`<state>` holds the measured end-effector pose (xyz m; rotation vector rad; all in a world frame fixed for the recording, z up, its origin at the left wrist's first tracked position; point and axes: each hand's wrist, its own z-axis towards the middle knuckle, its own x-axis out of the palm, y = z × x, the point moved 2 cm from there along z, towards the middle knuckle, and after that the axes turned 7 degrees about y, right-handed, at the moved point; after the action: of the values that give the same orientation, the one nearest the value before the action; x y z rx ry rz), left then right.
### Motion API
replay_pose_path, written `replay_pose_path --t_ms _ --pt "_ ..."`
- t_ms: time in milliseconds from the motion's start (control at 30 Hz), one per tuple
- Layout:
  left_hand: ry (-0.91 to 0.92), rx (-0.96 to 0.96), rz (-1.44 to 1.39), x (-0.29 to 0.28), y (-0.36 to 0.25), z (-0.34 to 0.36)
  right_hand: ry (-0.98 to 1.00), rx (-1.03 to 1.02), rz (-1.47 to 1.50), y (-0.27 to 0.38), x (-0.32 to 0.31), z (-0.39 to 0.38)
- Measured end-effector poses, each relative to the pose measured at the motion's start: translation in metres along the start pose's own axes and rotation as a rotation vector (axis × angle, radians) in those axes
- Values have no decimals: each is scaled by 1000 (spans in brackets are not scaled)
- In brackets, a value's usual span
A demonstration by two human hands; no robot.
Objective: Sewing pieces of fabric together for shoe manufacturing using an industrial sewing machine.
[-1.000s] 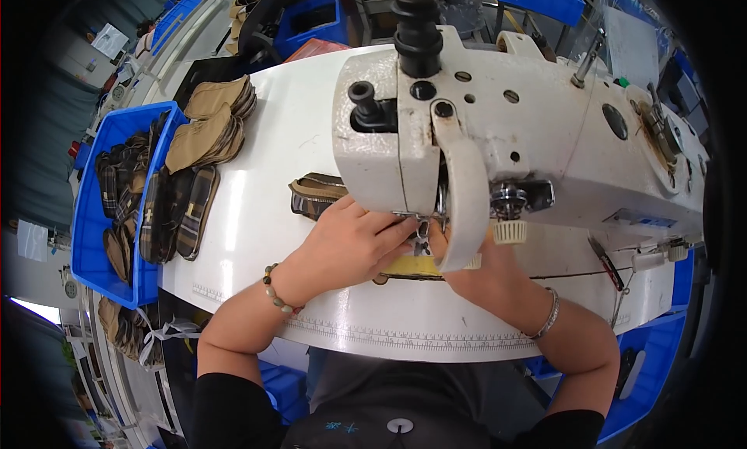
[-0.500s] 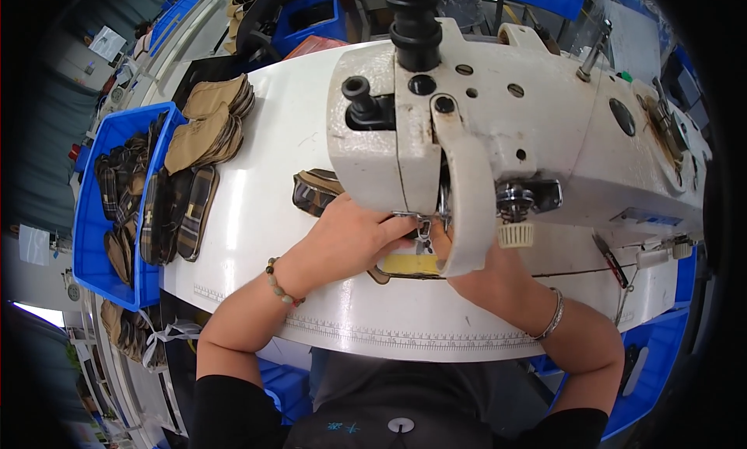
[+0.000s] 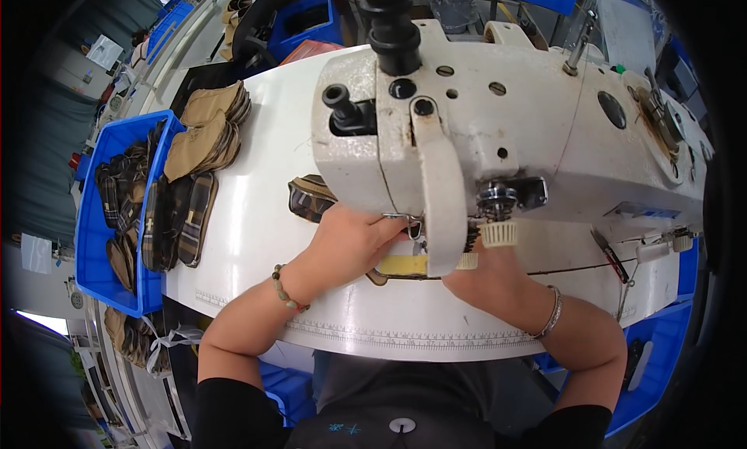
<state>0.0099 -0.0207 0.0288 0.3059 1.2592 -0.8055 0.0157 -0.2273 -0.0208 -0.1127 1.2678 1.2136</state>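
Observation:
The white sewing machine [image 3: 436, 138] stands over the table, its head above both hands. My left hand [image 3: 350, 243] is at the left of the presser foot [image 3: 415, 226], fingers drawn together and their tips near the foot. What they pinch or press is hidden. Beyond that hand, a plaid and tan shoe upper [image 3: 310, 197] lies on the table. A tan edge [image 3: 378, 278] shows beside the yellow plate [image 3: 405, 265] under the needle area. My right hand [image 3: 490, 276] is at the right of the machine's white lever [image 3: 443, 200], fingers hidden behind machine parts.
Stacked tan pieces [image 3: 204, 142] and plaid uppers [image 3: 180, 219] lie at the table's left, beside a blue bin [image 3: 144, 285] of more plaid pieces. Red-handled snips [image 3: 611, 254] lie at the right. A printed ruler [image 3: 405, 337] follows the table's front edge.
The view has shifted slightly, so the machine sits further left in it. My right hand has drawn a little right of the needle, its fingers now hidden. My left hand stays by the presser foot.

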Motion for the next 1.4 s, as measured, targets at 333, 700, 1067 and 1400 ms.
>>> replay_pose_path --t_ms 333,700,1067,1400 --pt "89 -54 36 4 -6 -2 -61 -12 -98 5 3 3" --pt "-62 -67 -9 19 11 -2 45 -19 -192 10 -5 6" --pt "-145 -15 21 11 8 1 65 -163 -451 12 -6 5" --pt "-296 250 239 -9 -42 -54 145 48 -290 48 -38 6"
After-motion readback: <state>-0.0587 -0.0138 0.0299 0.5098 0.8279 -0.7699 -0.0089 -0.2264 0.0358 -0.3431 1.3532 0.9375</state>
